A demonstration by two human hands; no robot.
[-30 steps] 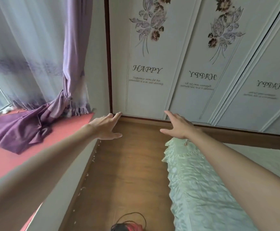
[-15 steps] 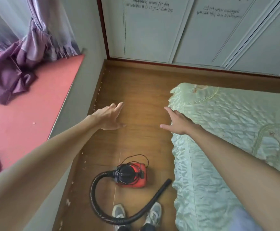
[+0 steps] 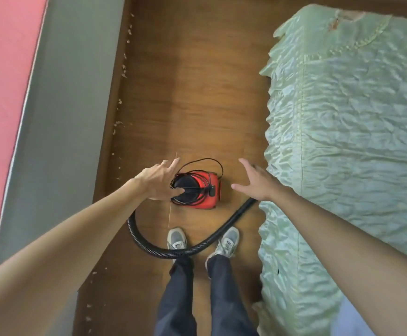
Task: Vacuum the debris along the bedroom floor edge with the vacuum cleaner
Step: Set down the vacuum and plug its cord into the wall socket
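Observation:
A small red and black vacuum cleaner [image 3: 205,190] sits on the wooden floor [image 3: 197,93] just ahead of my feet, its cord wound loosely on top. Its black ribbed hose [image 3: 163,251] curves from the left side, across my shoes, to the bed's edge on the right. My left hand [image 3: 157,181] hovers over the vacuum's left side, fingers spread, holding nothing. To the vacuum's right, my right hand [image 3: 258,183] is open and apart from it. Pale debris [image 3: 119,123] lies scattered along the floor's left edge by the skirting.
A bed with a crinkled green cover [image 3: 343,141] borders the floor strip on the right. A grey wall face [image 3: 59,117] under a red window ledge [image 3: 1,93] borders it on the left. My two grey shoes [image 3: 177,238] stand behind the vacuum.
The view has tilted down from the wardrobe doors to the floor. Both open hands now appear beside the vacuum, the left one over its left side.

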